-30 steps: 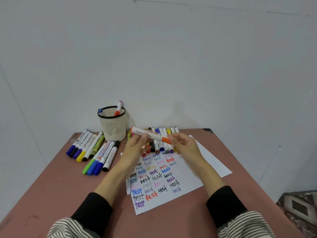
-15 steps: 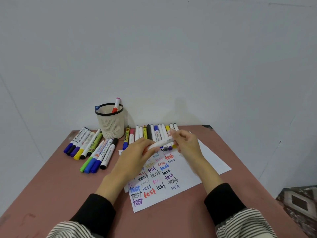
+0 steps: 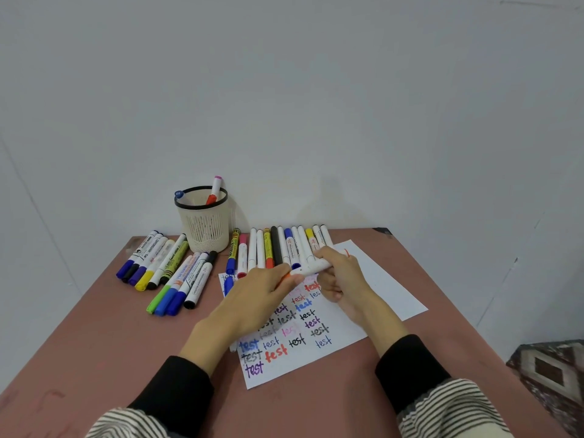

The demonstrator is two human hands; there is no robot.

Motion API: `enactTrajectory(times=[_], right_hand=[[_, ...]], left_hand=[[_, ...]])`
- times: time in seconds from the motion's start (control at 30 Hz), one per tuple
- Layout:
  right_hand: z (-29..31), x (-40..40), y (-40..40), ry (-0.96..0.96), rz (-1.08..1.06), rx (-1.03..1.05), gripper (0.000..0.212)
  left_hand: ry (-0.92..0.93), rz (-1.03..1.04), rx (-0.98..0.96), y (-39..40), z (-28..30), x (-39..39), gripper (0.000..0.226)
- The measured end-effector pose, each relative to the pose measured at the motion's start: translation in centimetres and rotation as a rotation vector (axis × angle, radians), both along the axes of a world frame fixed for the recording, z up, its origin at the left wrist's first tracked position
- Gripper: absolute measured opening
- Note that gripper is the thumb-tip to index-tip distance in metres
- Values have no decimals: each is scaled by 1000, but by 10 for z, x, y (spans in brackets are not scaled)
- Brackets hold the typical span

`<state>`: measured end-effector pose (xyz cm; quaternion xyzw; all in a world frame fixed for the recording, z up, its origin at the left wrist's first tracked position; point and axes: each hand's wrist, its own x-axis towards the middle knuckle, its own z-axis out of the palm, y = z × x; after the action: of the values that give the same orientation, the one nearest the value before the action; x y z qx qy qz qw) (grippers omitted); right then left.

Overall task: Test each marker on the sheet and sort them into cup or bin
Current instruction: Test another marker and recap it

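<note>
A white-bodied orange marker (image 3: 311,267) is held roughly level above the upper part of the sheet (image 3: 379,289), just in front of a row of markers (image 3: 278,248) laid side by side along the sheet's far edge. The barrel is gripped by the right hand (image 3: 339,276), fingers curled round it. The orange end is pinched by the fingertips of the left hand (image 3: 252,298); whether a cap is on or off at that end cannot be told. The sheet is marked with repeated "test" entries in several colours, partly covered by both hands, and a short orange stroke is seen near its far right corner. A mesh cup (image 3: 203,221) with a black rim stands at the back of the reddish table (image 3: 94,343), beside the wall, and holds two markers. Two further groups of markers (image 3: 164,270) lie on the table left of the sheet, in front of the cup.
</note>
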<state>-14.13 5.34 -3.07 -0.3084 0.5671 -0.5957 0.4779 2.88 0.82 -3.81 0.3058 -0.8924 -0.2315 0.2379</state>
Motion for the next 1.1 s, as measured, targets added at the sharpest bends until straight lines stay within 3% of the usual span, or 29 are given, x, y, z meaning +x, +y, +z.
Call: enactTrajectory(times=[0.2, 0.3, 0.43, 0.5, 0.67, 0.8, 0.93, 1.1], right_hand=[[4, -3, 4, -111, -2, -86, 34], [6, -3, 5, -143, 37, -80, 44], [5, 3, 4, -23, 112, -5, 43], [6, 5, 4, 18, 87, -65, 43], [10, -16, 7, -153, -139, -263, 56], [2, -15, 6, 134, -136, -180, 34], [-6, -8, 7, 351, -60, -168, 37], [-13, 1, 10, 530, -8, -109, 39]], left_hand=[[50, -41, 123, 10, -1, -7, 51], [73, -1, 22, 11, -3, -8, 59], [7, 23, -90, 6, -4, -3, 55], [29, 20, -44, 4, -6, -3, 47], [264, 149, 80, -2, -6, -2, 17], [315, 286, 61, -6, -7, 3, 27], [126, 422, -50, -8, -10, 6, 32], [124, 444, -39, -7, -12, 5, 33]])
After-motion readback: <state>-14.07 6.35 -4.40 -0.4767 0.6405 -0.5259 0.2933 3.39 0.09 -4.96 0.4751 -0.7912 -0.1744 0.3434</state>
